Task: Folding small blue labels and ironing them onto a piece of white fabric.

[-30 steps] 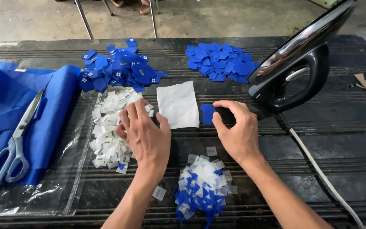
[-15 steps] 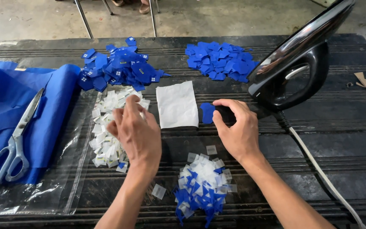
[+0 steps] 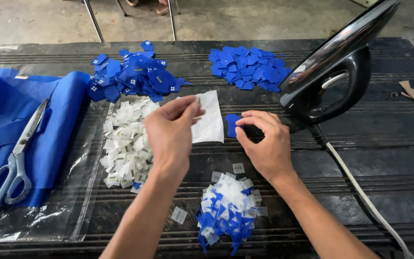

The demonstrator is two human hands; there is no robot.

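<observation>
left hand [image 3: 171, 134]: hovering above the table's middle, thumb and forefinger pinching together on a small pale tag [image 3: 197, 101]; other fingers curling loosely
right hand [image 3: 264, 141]: resting just right of the left one, fingertips closing down on a small blue patch [image 3: 232, 125], pressing it flat on the table [image 3: 384, 158]
blue patch: lying mid-table, just right of the white cloth [image 3: 209, 122], partly covered by the right fingers
white cloth: lying flat in the table's middle, left hand overlapping its left part
iron [image 3: 334, 72]: standing upright near the right far corner, black, just right of the right hand; pale cord [image 3: 360, 192] running toward the near right corner
white tag pile [image 3: 123, 141]: sitting left of centre on a clear plastic bag [image 3: 68, 206], just left of the left hand
blue piles: one pile with white spots [image 3: 132, 76] at the far edge left of centre, one plain blue pile [image 3: 247, 67] at the far edge right of centre
scrap heap [image 3: 228, 208]: mixed blue and white bits lying near the near edge, between both forearms
blue fabric [image 3: 10, 124]: draping over the left edge
scissors [image 3: 15, 158]: lying on the blue fabric, handles toward the near edge
</observation>
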